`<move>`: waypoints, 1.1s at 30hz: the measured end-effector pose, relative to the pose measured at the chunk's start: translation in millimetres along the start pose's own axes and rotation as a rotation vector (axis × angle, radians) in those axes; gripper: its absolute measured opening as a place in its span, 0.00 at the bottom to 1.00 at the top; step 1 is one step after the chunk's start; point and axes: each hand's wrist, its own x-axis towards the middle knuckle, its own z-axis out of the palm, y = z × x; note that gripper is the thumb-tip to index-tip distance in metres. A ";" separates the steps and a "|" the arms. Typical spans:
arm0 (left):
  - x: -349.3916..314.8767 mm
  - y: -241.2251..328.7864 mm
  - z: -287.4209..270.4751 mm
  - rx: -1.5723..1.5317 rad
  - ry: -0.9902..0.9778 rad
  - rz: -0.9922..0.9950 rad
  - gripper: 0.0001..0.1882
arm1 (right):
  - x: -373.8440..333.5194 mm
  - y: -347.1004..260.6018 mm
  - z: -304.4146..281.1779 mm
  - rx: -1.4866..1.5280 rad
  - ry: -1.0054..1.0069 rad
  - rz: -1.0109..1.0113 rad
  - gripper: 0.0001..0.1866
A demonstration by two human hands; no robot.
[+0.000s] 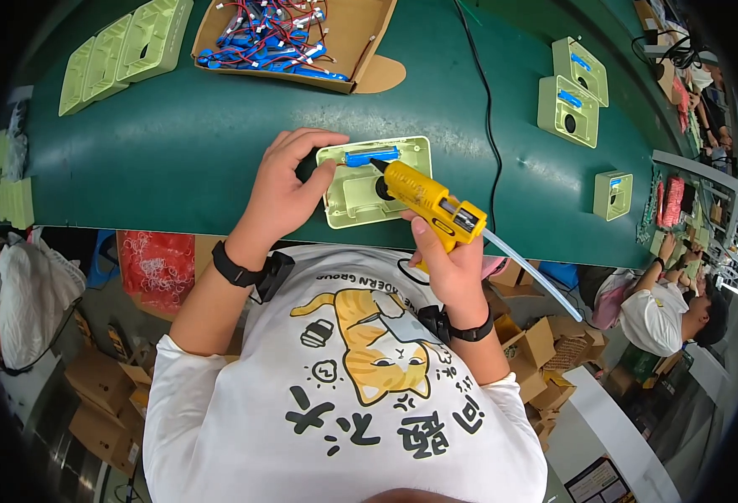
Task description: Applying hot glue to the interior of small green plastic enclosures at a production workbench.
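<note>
A pale green plastic housing (360,220) lies open side up near the front edge of the table. Inside it, along the far wall, sits a blue cylindrical battery (359,158). My left hand (292,180) grips the housing's left end, thumb over the near side of the rim and fingers along the far corner. In my right hand (448,256) is a yellow hot glue gun (423,194), held by its handle. Its dark nozzle points at the battery's near side; whether it touches cannot be told. A translucent glue stick (536,277) trails from the gun's back.
At the far side stands a cardboard box (354,63) of blue batteries with red and black wires. Empty green housings (126,52) lie far left. Housings with batteries (568,113) stand at right, one (613,195) nearer. A black cable (486,92) crosses the green table (218,126).
</note>
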 end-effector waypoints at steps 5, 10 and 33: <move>2.8 2.1 1.2 0.099 -0.054 0.008 0.20 | 14.9 34.3 -26.2 0.197 0.008 -0.041 0.22; 4.4 1.4 -2.9 0.091 -0.116 -0.036 0.23 | 25.7 46.0 -26.3 0.268 -0.032 -0.095 0.20; 1.2 -6.6 -13.4 0.018 -0.178 0.004 0.27 | 37.6 -25.4 8.2 -0.634 -0.123 -0.343 0.10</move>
